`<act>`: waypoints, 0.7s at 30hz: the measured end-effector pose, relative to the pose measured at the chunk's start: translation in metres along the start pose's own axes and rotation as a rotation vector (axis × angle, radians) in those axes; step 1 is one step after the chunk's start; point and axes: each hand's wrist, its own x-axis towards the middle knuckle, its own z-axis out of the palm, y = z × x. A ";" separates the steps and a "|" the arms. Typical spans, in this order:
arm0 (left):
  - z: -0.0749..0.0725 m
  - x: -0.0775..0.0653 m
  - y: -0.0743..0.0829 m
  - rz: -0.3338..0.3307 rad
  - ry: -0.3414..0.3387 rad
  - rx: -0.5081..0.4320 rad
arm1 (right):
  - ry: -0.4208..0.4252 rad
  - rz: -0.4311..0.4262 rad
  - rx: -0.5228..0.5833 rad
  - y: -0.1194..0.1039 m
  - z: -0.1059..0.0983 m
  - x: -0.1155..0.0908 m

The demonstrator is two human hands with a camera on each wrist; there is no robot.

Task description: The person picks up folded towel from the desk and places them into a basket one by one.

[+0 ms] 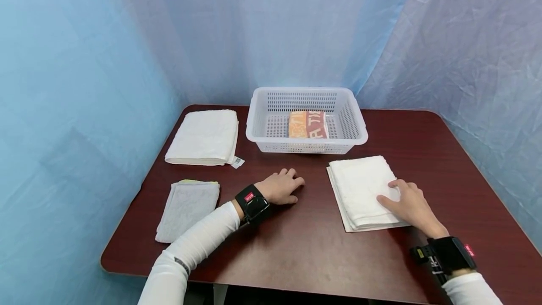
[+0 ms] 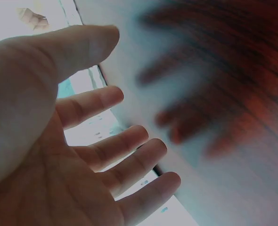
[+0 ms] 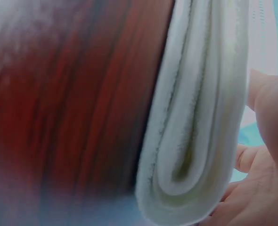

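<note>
A white folded towel (image 1: 360,192) lies at the right of the table, its stacked layers showing edge-on in the right wrist view. My right hand (image 1: 410,204) is at this towel's right side, thumb and index finger apart and overlapping its top in the head view. In the right wrist view the thumb (image 3: 273,113) shows beside the folded end, with the other fingers partly hidden behind the towel. My left hand (image 1: 280,187) is over the middle of the table, fingers spread and loosely bent. Nothing is in its palm in the left wrist view.
A white plastic basket (image 1: 306,147) stands at the back, holding a folded orange and reddish patterned cloth (image 1: 308,124). Another white folded towel (image 1: 205,136) with a tag lies at the back left. A grey folded cloth (image 1: 188,211) is near my left forearm. Blue curtains surround the table.
</note>
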 end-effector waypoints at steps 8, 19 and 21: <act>-0.005 -0.003 0.001 -0.016 0.046 -0.023 | 0.004 -0.007 0.035 -0.003 0.006 0.002; -0.004 -0.002 0.000 -0.019 0.054 -0.083 | 0.028 -0.041 0.055 -0.013 0.010 0.005; -0.004 -0.002 0.000 -0.020 0.054 -0.081 | 0.027 -0.043 0.054 -0.015 0.011 0.005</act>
